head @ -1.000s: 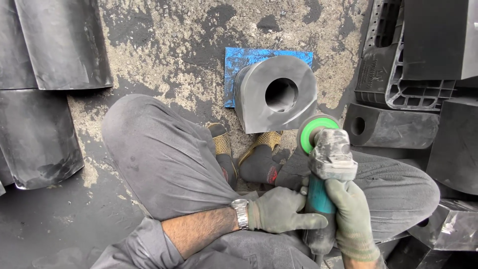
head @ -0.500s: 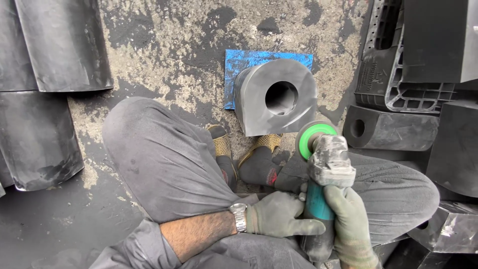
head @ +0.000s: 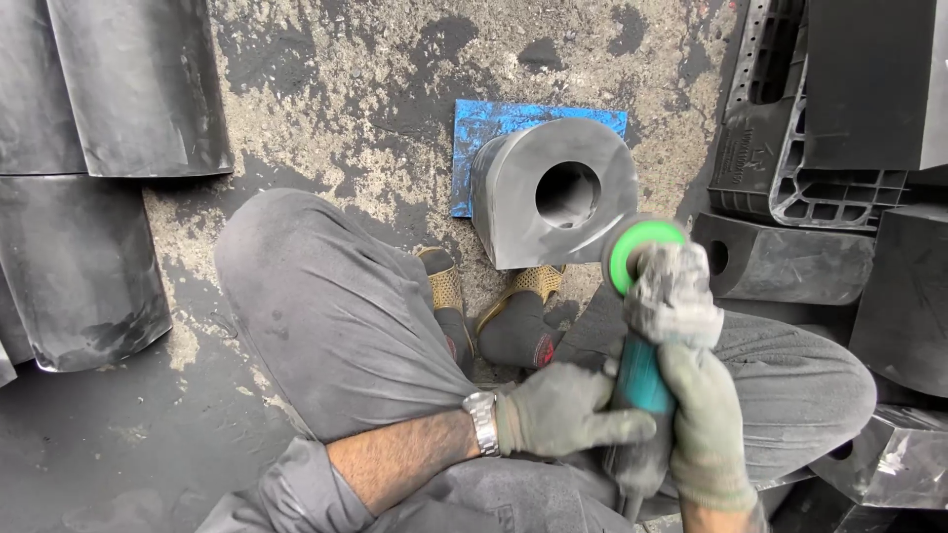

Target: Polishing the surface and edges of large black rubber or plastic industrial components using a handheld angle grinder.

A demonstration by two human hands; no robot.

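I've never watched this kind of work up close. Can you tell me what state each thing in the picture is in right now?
Angle grinder: gripped in both hands, green disc near the block's lower right edge.
Left hand: gloved, closed on the grinder's body.
Right hand: gloved, wrapped around the grinder.
Grey block: on its side, round hole facing the camera, resting on the blue sheet.
Black crate: lying at the right among dark blocks.

I sit on a rough concrete floor (head: 326,109), blotched pale grit and black grime. Curved dark sheets (head: 109,89) lie along its left edge; black blocks (head: 780,262) and a ribbed plastic crate (head: 790,168) crowd its right edge. Light is flat daylight.
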